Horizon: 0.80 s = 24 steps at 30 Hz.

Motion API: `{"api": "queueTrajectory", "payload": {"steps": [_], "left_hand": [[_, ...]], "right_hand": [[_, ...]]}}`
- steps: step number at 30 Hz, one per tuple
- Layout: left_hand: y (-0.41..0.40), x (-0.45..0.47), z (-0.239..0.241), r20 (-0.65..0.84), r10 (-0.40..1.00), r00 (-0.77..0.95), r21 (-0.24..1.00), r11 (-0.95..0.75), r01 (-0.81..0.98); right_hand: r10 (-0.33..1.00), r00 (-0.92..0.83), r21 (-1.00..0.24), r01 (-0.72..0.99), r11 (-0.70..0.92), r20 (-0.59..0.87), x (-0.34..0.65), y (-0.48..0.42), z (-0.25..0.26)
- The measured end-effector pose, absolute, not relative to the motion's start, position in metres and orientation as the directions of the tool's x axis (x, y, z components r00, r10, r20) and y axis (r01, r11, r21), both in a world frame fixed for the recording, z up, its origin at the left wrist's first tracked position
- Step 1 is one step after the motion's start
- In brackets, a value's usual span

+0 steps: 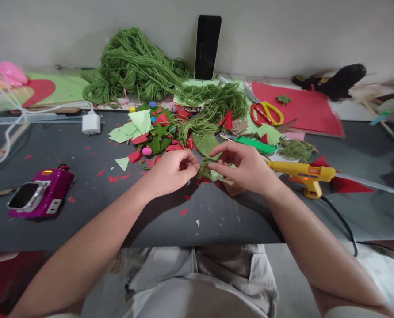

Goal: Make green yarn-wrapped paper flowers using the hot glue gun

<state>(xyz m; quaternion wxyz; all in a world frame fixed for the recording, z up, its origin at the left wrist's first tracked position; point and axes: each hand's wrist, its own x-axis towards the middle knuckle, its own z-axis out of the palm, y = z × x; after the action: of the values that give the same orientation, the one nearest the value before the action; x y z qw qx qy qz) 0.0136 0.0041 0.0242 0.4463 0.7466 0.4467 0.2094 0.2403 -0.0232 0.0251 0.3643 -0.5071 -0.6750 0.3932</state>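
Observation:
My left hand [175, 170] is closed, its thumb and fingertips pinching the left side of a small green yarn piece [204, 168]. From the other side, my right hand [245, 167] pinches the same piece between thumb and forefinger. Its exact shape is partly hidden by my fingers. Just behind lies a curved form wrapped in green yarn [205, 143], with loose green yarn [213, 110] trailing over it. To the left, a dark green round piece [158, 140] carries a green star and coloured balls.
A yellow hot glue gun [303, 171] lies right of my right hand, its cord hanging over the front edge. Behind are scissors [266, 114], a green cutter [256, 145], red card [299, 106], a leaning phone [208, 47] and a yarn heap [133, 66]. A purple device [42, 194] sits left.

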Motion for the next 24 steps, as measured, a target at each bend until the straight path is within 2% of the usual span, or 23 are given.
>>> {"api": "queueTrajectory", "payload": {"steps": [10,24], "left_hand": [[0.007,0.013,0.026,-0.086,0.894,0.440,0.919,-0.099,0.382],[0.007,0.015,0.022,-0.159,0.914,0.374,0.941,0.025,0.338]], "right_hand": [[0.971,-0.147,-0.886,0.401,0.235,0.191,0.239,-0.023,0.026],[0.855,-0.222,-0.661,0.553,0.506,0.469,0.241,-0.023,0.015]]}}
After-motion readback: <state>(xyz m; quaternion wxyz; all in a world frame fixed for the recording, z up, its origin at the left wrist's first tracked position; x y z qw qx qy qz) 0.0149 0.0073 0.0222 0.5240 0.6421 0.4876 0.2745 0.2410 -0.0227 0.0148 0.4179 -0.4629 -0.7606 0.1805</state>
